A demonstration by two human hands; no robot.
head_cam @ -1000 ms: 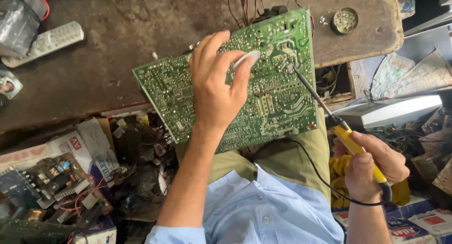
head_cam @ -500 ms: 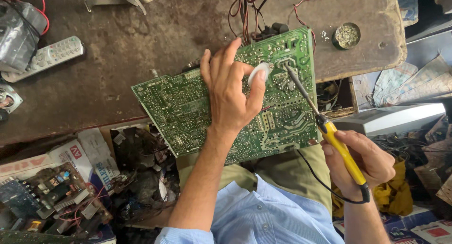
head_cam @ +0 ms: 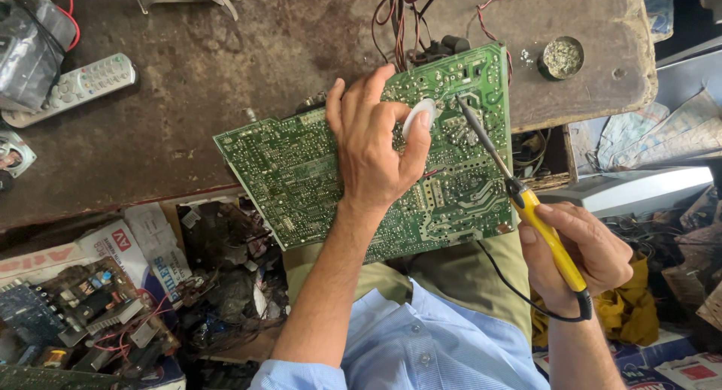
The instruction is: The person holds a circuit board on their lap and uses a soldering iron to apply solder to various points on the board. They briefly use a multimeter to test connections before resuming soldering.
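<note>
Light blue buttoned shirt [head_cam: 436,345], rolled sleeves, olive trousers [head_cam: 451,277].

The left hand [head_cam: 374,145] covers the middle of the green circuit board [head_cam: 301,179], so the solder joints beneath its palm cannot be seen. A small white thing [head_cam: 419,118] sits at its fingertips, too small to tell what it is. The board's far edge hides where the wire bundle [head_cam: 398,21] joins it. The soldering iron's cord [head_cam: 519,288] drops behind the right hand [head_cam: 583,254]. The remote control [head_cam: 71,88] has buttons too small to tell apart. The table [head_cam: 226,74] runs past the top edge.
</note>
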